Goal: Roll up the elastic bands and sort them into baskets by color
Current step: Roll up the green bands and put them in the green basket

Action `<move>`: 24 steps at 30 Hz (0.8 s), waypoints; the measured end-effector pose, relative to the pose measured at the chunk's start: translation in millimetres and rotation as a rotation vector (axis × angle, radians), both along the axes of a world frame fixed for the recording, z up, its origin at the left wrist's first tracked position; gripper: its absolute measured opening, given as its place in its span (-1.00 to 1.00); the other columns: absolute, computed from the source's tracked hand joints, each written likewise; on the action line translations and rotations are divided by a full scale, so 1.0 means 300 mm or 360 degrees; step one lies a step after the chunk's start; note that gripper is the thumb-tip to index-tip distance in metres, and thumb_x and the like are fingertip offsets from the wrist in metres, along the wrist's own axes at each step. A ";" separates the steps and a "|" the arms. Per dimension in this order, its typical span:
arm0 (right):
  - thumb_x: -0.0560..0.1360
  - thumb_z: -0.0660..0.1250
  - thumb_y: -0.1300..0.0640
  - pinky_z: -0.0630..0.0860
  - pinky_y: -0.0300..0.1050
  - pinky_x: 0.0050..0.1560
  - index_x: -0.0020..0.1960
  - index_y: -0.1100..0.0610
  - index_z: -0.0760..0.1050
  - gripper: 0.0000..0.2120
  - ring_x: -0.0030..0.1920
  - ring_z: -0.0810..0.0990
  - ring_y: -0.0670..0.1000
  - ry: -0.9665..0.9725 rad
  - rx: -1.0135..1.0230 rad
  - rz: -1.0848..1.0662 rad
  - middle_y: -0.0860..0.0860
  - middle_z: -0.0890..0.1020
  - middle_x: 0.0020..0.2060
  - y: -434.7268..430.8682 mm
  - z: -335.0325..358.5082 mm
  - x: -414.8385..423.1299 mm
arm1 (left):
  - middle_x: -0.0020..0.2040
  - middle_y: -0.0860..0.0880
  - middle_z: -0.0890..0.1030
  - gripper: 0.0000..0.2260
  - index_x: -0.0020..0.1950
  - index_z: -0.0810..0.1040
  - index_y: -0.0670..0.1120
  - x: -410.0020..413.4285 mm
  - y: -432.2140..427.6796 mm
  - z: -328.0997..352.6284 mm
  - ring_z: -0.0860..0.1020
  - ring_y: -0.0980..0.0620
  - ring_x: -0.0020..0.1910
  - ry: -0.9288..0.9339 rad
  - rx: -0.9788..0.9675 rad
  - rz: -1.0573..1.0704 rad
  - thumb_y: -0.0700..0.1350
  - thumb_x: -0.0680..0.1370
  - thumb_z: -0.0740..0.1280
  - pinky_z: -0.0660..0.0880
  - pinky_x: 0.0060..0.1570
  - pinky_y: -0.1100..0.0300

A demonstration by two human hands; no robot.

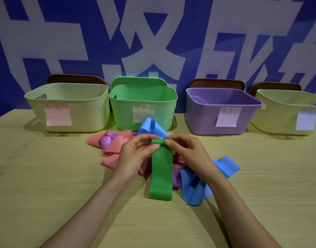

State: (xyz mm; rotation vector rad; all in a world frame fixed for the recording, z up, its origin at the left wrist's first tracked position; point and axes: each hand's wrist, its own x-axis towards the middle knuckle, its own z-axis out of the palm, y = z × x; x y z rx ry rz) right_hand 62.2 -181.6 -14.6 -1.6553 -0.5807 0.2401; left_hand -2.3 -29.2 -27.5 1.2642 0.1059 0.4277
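- Two bare hands meet at the middle of the view, over a pale wooden table (46, 185), and both hold one green band (161, 174).
- We see the left hand (135, 154) pinching the far end of the green band from the left, with the thumb on the near side and the fingers curled over the top.
- We see the right hand (187, 153) pinching the same end from the right, its fingers curled round it. The fingertips of the two hands almost touch.
- Between the fingers, the far end of the green band is turned over into a small roll. The remainder runs flat toward us, and its near end lies on the table.
- Under and around the hands lies a loose heap of other bands. We see pink bands (114, 149) to the left with a purple band (107, 140) among them, and a blue band (194, 187) spread out to the right.
- Behind the hands a blue loop (150, 127) stands up just in front of the green basket (123, 111).
- Four baskets stand in a row along the far side of the table, before a blue and white wall (64, 42). From left to right they are a cream basket (82, 108), the green basket, a purple basket (198, 115) and a second cream basket (278, 113), which is cut off by the right edge.
- Each basket has one of four paper notes (58, 115) on its front; we cannot read the writing.
- Behind the baskets, lids (74, 78) lean against the wall: a green one behind the green basket and brown ones behind the others.
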 end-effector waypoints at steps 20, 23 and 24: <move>0.40 0.45 0.33 0.54 0.13 -0.10 -0.10 0.06 0.62 -0.81 -0.16 0.62 0.13 0.0237 0.0183 0.0031 0.19 0.68 -0.11 -0.002 0.013 -0.017 | -0.07 -0.06 0.68 -0.75 -0.01 0.58 -0.15 -0.002 0.003 0.000 0.64 -0.03 -0.07 0.0090 0.0050 -0.0129 -0.32 0.35 0.46 0.60 -0.07 0.16; 0.40 0.44 0.34 0.54 0.17 -0.09 -0.09 0.09 0.61 -0.81 -0.16 0.62 0.15 0.0235 0.0194 0.0027 0.18 0.68 -0.13 -0.004 0.012 -0.013 | -0.06 -0.09 0.67 -0.72 -0.01 0.59 -0.15 -0.003 -0.006 0.003 0.65 -0.02 -0.12 0.0092 -0.0033 -0.0132 -0.18 0.29 0.46 0.58 -0.22 0.26; 0.40 0.44 0.35 0.55 0.19 -0.08 -0.08 0.09 0.60 -0.81 -0.16 0.62 0.15 0.0237 0.0193 0.0038 0.17 0.68 -0.14 -0.005 0.011 -0.013 | -0.06 -0.11 0.67 -0.73 -0.02 0.60 -0.15 -0.002 -0.009 0.005 0.65 -0.02 -0.14 0.0098 -0.0072 -0.0122 -0.16 0.30 0.45 0.59 -0.22 0.25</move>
